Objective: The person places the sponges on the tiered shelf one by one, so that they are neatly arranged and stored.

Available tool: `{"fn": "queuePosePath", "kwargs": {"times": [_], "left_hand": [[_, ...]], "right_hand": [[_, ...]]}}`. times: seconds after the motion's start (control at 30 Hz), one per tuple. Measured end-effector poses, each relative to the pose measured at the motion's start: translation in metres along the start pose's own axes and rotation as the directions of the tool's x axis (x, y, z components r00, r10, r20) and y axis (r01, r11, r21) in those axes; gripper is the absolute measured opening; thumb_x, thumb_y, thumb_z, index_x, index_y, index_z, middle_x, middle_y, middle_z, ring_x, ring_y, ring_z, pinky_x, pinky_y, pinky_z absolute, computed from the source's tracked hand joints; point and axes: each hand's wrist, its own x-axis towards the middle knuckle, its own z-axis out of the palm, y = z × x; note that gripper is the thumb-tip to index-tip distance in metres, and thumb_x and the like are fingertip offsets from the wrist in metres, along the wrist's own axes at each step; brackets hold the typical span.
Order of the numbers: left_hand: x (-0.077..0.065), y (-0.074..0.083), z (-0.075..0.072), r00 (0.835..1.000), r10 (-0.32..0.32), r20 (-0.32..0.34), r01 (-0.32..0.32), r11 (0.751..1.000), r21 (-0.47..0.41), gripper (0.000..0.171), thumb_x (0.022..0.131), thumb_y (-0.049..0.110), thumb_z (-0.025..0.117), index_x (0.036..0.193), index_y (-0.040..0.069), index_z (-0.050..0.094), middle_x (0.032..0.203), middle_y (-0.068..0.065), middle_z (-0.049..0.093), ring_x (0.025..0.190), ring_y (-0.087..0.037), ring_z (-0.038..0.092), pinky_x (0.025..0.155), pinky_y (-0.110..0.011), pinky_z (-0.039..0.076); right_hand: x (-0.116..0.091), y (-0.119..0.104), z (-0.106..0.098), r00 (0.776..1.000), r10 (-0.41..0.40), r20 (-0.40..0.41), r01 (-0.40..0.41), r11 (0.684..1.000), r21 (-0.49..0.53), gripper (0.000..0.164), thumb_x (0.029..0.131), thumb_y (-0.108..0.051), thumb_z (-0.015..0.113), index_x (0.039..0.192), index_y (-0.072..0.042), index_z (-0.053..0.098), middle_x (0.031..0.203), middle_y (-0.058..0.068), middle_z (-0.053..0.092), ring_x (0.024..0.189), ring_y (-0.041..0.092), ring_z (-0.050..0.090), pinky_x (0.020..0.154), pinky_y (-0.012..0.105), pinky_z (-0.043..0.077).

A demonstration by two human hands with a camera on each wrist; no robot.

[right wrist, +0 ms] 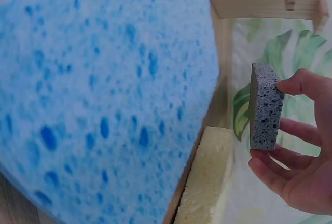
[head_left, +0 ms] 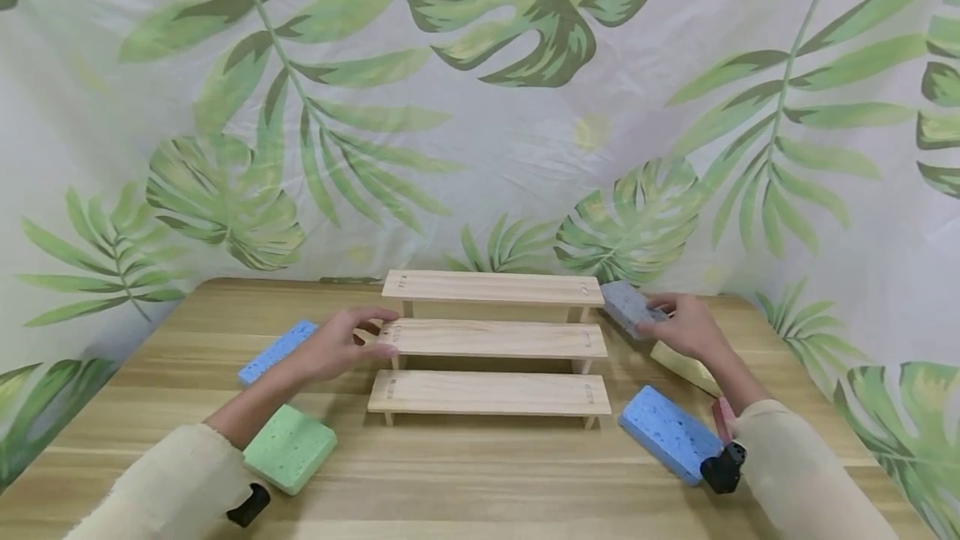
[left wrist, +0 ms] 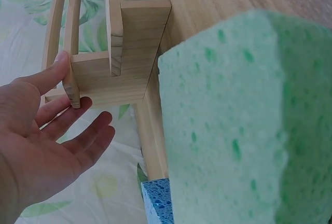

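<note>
A three-tier wooden shelf stand [head_left: 495, 338] sits in the middle of the table. My left hand [head_left: 337, 348] pinches the left end of its middle board, thumb on one face and fingers on the other, as the left wrist view shows. Right of the top tier, my right hand [head_left: 688, 327] grips a grey sponge [head_left: 624, 303] between thumb and fingers. In the right wrist view the grey sponge [right wrist: 265, 107] shows its pitted side. A yellow sponge [head_left: 684, 367] lies below that hand, and a blue sponge [head_left: 667, 432] lies nearer to me.
On the left of the wooden table [head_left: 450, 482] are another blue sponge [head_left: 277, 352] and a green sponge [head_left: 291, 448]. A pink piece [head_left: 722, 418] is partly covered by my right sleeve. A leaf-patterned cloth [head_left: 495, 140] hangs behind the table's back edge.
</note>
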Motion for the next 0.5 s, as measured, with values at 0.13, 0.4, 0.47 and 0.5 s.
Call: {"fn": "queuePosePath", "kwargs": {"times": [0.13,0.4,0.47,0.5], "left_hand": [[0.000,-0.002,0.001,1.000,0.003,-0.008,-0.003,1.000,-0.006,0.051,0.097,0.016,0.075,0.137,-0.010,0.059,0.139,-0.029,0.060,0.118,-0.045,0.061,0.091,-0.053,0.056],[0.000,-0.002,0.002,1.000,-0.008,-0.020,0.008,1.000,-0.002,0.052,0.097,0.018,0.076,0.138,-0.009,0.059,0.138,-0.027,0.061,0.120,-0.047,0.061,0.090,-0.051,0.058],[-0.001,-0.001,0.002,1.000,-0.013,-0.022,0.013,1.000,0.002,0.052,0.097,0.018,0.076,0.138,-0.008,0.058,0.138,-0.027,0.061,0.120,-0.047,0.061,0.091,-0.053,0.057],[-0.001,0.000,0.002,1.000,-0.015,-0.023,0.015,1.000,0.003,0.052,0.097,0.018,0.076,0.138,-0.008,0.058,0.138,-0.027,0.061,0.119,-0.048,0.061,0.092,-0.054,0.057]], "right_hand": [[-0.003,-0.002,-0.006,0.999,-0.024,-0.040,0.025,0.999,0.039,0.052,0.089,-0.024,0.076,0.127,0.009,0.066,0.127,0.034,0.064,0.112,0.047,0.063,0.083,0.047,0.056],[-0.005,-0.016,-0.021,0.993,-0.027,-0.114,0.038,0.995,0.096,0.047,0.089,-0.019,0.075,0.127,0.008,0.068,0.123,0.032,0.068,0.108,0.044,0.068,0.072,0.030,0.054],[-0.006,-0.020,-0.024,0.993,-0.020,-0.116,0.033,0.993,0.112,0.047,0.089,-0.019,0.075,0.128,0.008,0.068,0.125,0.032,0.067,0.110,0.044,0.067,0.072,0.028,0.053],[-0.006,-0.022,-0.025,0.993,-0.019,-0.119,0.033,0.993,0.118,0.047,0.090,-0.018,0.075,0.128,0.007,0.068,0.124,0.033,0.067,0.110,0.044,0.067,0.072,0.028,0.053]]}}
